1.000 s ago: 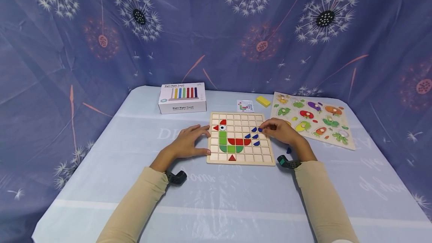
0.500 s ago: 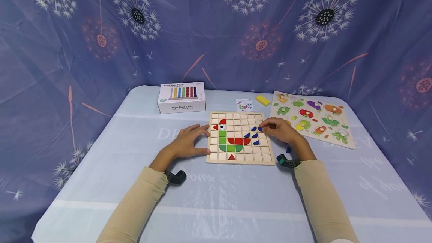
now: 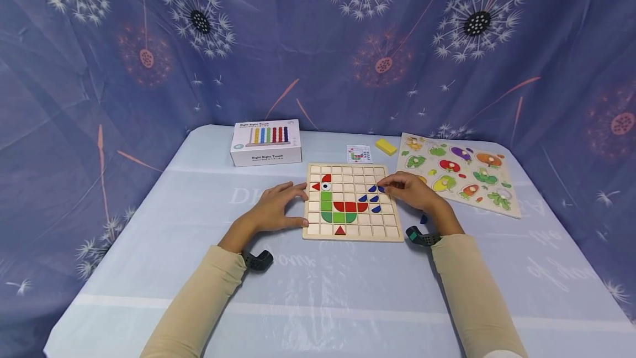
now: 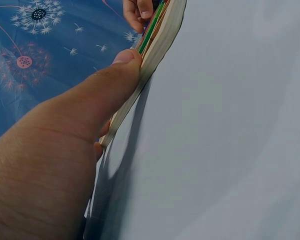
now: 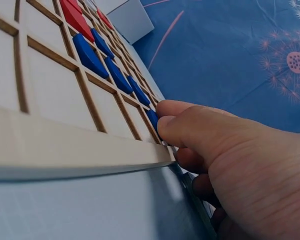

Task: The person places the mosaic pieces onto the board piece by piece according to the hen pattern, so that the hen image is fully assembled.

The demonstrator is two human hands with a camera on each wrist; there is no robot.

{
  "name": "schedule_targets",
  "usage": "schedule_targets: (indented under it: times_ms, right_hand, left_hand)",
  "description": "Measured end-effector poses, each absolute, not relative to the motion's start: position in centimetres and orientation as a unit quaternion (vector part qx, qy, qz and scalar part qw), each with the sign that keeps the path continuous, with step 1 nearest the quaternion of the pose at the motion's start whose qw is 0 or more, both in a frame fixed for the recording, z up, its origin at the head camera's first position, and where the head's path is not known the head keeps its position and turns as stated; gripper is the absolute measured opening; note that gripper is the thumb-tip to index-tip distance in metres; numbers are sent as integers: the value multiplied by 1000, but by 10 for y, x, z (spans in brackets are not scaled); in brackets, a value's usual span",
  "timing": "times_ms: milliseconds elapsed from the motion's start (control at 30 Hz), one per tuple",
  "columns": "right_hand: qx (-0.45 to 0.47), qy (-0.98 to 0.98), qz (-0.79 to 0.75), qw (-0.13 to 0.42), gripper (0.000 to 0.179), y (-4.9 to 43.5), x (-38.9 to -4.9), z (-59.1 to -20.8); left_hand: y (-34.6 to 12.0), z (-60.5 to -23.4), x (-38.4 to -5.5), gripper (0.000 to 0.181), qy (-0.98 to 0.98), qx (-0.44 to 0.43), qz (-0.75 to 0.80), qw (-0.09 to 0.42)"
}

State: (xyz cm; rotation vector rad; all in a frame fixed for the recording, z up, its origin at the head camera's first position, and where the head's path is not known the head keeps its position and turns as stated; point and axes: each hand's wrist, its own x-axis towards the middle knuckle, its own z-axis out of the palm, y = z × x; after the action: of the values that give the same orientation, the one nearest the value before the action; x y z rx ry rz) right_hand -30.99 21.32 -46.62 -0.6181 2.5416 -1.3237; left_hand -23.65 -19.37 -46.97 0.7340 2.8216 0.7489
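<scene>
A wooden grid board (image 3: 315, 231) lies mid-table, with red, green and blue tiles set in a bird shape. My right hand (image 3: 409, 188) is at its upper right, pinching a small blue tile (image 5: 152, 118) between thumb and index finger at a cell near the edge. Several other blue tiles (image 5: 118, 76) sit in cells beside it. The left hand (image 3: 273, 208) rests along the board's left edge, thumb and fingers spread; in the left wrist view the thumb (image 4: 122, 70) touches the wooden rim. A red triangle tile (image 3: 340, 231) lies in the bottom row.
Another blue tile (image 3: 423, 219) lies on the table right of the board, near my right wrist. Behind are a picture card (image 3: 359, 154), a yellow block (image 3: 386, 147) and a white toy box (image 3: 266, 143). A vegetable puzzle board (image 3: 459, 173) stands close on the right.
The head view has shifted slightly. Both hands keep their places at the board, and the right still pinches the blue tile.
</scene>
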Motion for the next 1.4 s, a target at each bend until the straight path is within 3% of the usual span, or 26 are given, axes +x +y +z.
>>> schedule_targets:
  times_ms: [667, 967, 1267, 1400]
  right_hand:
    - [-220, 863, -443, 106, 20, 208, -305, -459]
    - [-199, 874, -437, 72, 4, 209, -308, -467]
    - [-173, 883, -431, 66, 4, 209, -308, -469]
    - [-173, 877, -441, 83, 15, 209, -308, -466]
  left_hand:
    - [-195, -472, -237, 59, 933, 250, 252, 58]
    - [-195, -473, -237, 60, 933, 250, 254, 56]
    - [-195, -471, -236, 59, 933, 250, 254, 59]
    - [-195, -470, -236, 59, 932, 254, 254, 55]
